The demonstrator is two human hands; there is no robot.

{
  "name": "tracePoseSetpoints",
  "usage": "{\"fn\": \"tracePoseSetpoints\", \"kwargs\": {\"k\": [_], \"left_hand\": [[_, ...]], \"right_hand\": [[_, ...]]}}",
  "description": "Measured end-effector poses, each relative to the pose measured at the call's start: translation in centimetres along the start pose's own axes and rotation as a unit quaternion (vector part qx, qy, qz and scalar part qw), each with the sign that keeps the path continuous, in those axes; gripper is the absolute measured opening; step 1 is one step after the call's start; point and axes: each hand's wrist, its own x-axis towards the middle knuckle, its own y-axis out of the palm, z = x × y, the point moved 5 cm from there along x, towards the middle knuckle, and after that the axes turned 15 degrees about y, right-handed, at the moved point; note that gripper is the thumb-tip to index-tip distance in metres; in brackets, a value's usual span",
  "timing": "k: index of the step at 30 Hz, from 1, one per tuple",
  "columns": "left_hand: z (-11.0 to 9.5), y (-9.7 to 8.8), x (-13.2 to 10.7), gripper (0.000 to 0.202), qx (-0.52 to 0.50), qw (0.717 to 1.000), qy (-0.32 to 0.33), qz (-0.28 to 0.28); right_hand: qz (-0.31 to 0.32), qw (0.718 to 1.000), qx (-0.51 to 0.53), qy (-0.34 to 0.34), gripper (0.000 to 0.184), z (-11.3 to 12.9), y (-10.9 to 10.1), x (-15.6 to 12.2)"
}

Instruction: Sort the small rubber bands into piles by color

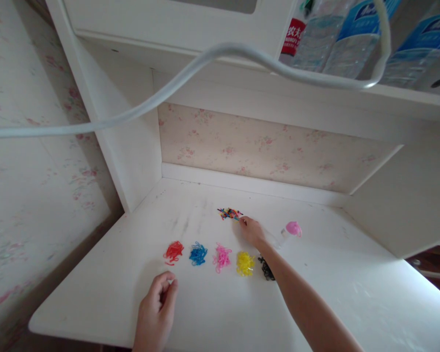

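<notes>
At the far middle of the desk, my right hand (252,231) reaches the edge of a small mixed-colour pile of rubber bands (229,213). Its fingertips are pinched together, with a tiny dark speck there that I cannot make out. My left hand (157,304) is curled near the front edge, thumb against forefinger; whatever lies inside is hidden. Between the hands runs a row of sorted rubber bands: a red pile (173,252), a blue pile (198,254), a pink pile (222,257), a yellow pile (245,264) and a black pile (266,269), partly covered by my right forearm.
Right of my right hand lies a small clear container (284,236) beside a pink object (294,229). A white cable (220,51) crosses high in front. Water bottles (352,41) stand on the shelf above the white desk (95,288). Panels close its back and sides.
</notes>
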Motion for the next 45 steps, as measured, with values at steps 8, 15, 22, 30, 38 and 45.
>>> {"fn": "tracePoseSetpoints", "kwargs": {"k": [8, 15, 22, 30, 38, 45], "left_hand": [[0.4, 0.2, -0.1, 0.034, 0.016, 1.000, 0.016, 0.020], [0.4, 0.2, -0.1, 0.032, 0.024, 0.999, 0.022, 0.026], [0.3, 0.3, -0.2, 0.031, 0.030, 0.999, 0.019, 0.035], [-0.2, 0.2, -0.1, 0.031, 0.028, 0.999, 0.023, 0.036], [-0.3, 0.2, -0.1, 0.031, 0.039, 0.998, 0.035, 0.041], [-0.5, 0.2, -0.1, 0.030, 0.054, 0.996, 0.047, 0.047]], "right_hand": [[-0.014, 1.000, -0.004, 0.022, 0.038, -1.2, -0.1, 0.4], [-0.005, 1.000, -0.013, 0.017, 0.034, -1.3, 0.0, 0.4], [0.007, 1.000, -0.024, 0.011, 0.031, -1.0, 0.1, 0.3], [0.033, 0.998, -0.044, -0.002, 0.029, -1.8, -0.8, -0.4], [0.003, 1.000, -0.031, -0.006, 0.035, -2.6, -2.9, -2.6], [-0.026, 0.997, 0.011, -0.070, 0.039, -2.6, -4.2, -8.0]]}}
